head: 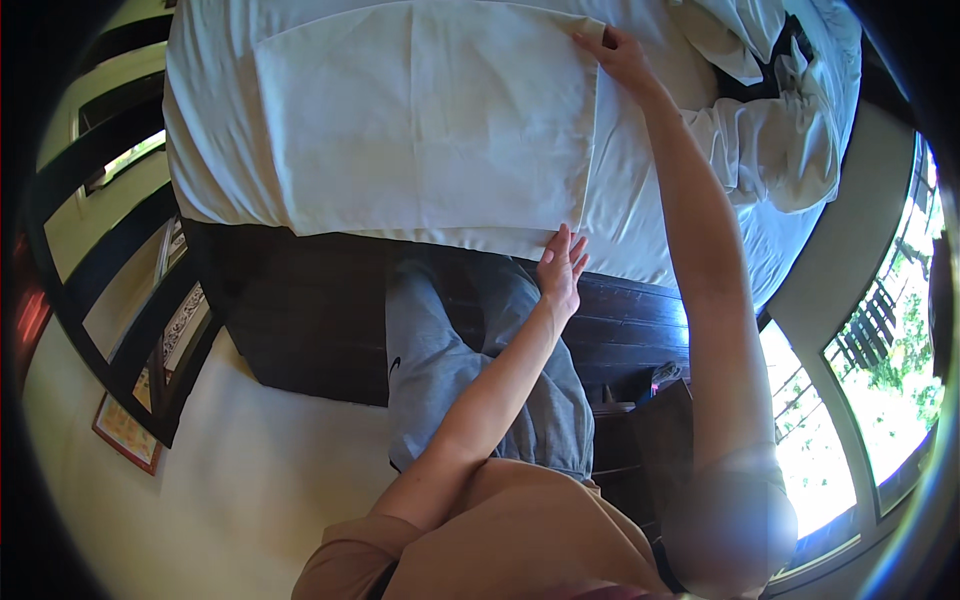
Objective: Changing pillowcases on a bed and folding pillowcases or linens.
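A white rectangular cloth, perhaps a pillowcase (480,120), lies spread flat with a faint crease down its middle on a bed covered by a white sheet (214,142). At the cloth's far right corner, my right hand (619,56) pinches the edge between thumb and fingers. My left hand (561,266) is palm up with its fingers apart at the near right corner, its fingertips by the cloth's edge; nothing shows in its grasp.
Crumpled white fabric (795,150) lies on the bed's right side. A dark wooden slatted frame (105,270) rises at the left. Dark floorboards (630,307) show below the bed, with small items (664,375) at the lower right. Windows (892,337) are at the right.
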Motion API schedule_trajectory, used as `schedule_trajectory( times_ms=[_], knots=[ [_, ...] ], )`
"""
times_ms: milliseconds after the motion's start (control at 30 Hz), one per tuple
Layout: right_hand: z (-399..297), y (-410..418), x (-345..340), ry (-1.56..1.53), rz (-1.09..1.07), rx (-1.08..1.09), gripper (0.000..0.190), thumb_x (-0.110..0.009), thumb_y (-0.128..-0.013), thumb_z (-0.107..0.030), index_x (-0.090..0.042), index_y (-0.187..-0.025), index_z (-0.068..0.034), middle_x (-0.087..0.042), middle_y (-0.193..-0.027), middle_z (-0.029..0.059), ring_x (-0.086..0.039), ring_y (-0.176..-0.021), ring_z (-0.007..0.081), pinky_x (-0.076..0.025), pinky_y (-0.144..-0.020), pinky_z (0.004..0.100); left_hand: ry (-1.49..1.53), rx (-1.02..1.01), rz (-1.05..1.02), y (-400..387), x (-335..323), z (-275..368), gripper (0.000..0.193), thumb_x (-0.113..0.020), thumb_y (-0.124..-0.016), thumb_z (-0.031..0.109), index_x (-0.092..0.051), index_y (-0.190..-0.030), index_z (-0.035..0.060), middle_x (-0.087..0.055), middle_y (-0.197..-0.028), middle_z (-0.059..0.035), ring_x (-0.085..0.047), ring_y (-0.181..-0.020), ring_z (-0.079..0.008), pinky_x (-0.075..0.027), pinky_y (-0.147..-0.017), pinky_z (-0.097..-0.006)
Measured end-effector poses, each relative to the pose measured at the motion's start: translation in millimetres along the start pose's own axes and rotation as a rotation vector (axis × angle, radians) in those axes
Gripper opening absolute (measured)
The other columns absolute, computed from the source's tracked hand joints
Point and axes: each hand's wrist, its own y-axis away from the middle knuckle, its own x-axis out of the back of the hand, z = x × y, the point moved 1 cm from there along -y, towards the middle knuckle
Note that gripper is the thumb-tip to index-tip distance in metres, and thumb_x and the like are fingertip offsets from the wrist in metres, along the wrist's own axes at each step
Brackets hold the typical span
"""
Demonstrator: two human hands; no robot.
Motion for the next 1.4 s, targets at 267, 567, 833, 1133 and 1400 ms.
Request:
schedule_trajectory(
  times_ms=[267, 567, 833, 1133, 1400],
  knots=[
    [-12, 5, 8, -0.026, 0.013, -0.032, 0.049, -0.068, -0.086, -0.046, -0.067, -0.115, -0.006, -0.066, -0.101, 0.0014, -0.057, -0.093, 0.0111, -0.045, -0.086, 0.0269, 0.086, 0.022, 0.006, -4, -15, 10, 0.041, -0.073, -0.085, 0.033, -0.052, -0.114, 0.0135, -0.058, -0.113, -0.0004, -0.061, -0.108, -0.0179, -0.048, -0.091, -0.0334],
    [-101, 43, -6, -0.104, 0.255, 0.068, 0.033, -0.071, -0.086, -0.037, -0.071, -0.087, -0.004, -0.057, -0.072, -0.0054, -0.046, -0.067, 0.0038, -0.038, -0.062, 0.0196, 0.222, 0.030, -0.085, 55, -7, 57, 0.020, -0.062, -0.094, 0.022, -0.052, -0.105, 0.0072, -0.063, -0.105, -0.0077, -0.064, -0.098, -0.0203, -0.051, -0.092, -0.0352],
    [-189, 38, -80, -0.257, 0.275, 0.258, 0.034, -0.072, -0.087, -0.019, -0.063, -0.117, -0.005, -0.071, -0.090, 0.0063, -0.064, -0.080, 0.0078, -0.051, -0.072, 0.0214, 0.196, -0.075, -0.044, 120, 44, 159, 0.038, -0.060, -0.095, 0.020, -0.031, -0.118, 0.0146, -0.055, -0.093, -0.0081, -0.061, -0.074, -0.0162, -0.055, -0.077, -0.0347],
    [-237, -15, -192, 0.080, -0.086, 0.240, 0.029, -0.065, -0.086, -0.025, -0.069, -0.112, -0.011, -0.066, -0.077, 0.0032, -0.059, -0.069, 0.0087, -0.048, -0.066, 0.0246, 0.195, -0.150, -0.029, 93, 102, 241, 0.035, -0.061, -0.094, 0.033, -0.060, -0.113, 0.0031, -0.058, -0.093, -0.0008, -0.057, -0.073, -0.0070, -0.054, -0.079, -0.0319],
    [-242, -50, -225, 0.381, -0.255, 0.319, 0.036, -0.067, -0.083, -0.031, -0.068, -0.113, -0.011, -0.065, -0.078, 0.0072, -0.060, -0.069, 0.0164, -0.050, -0.072, 0.0310, -0.493, -0.484, 0.099, 51, 127, 278, 0.032, -0.071, -0.088, 0.020, -0.062, -0.106, -0.0037, -0.061, -0.083, 0.0000, -0.055, -0.070, -0.0054, -0.048, -0.063, -0.0220]
  ],
)
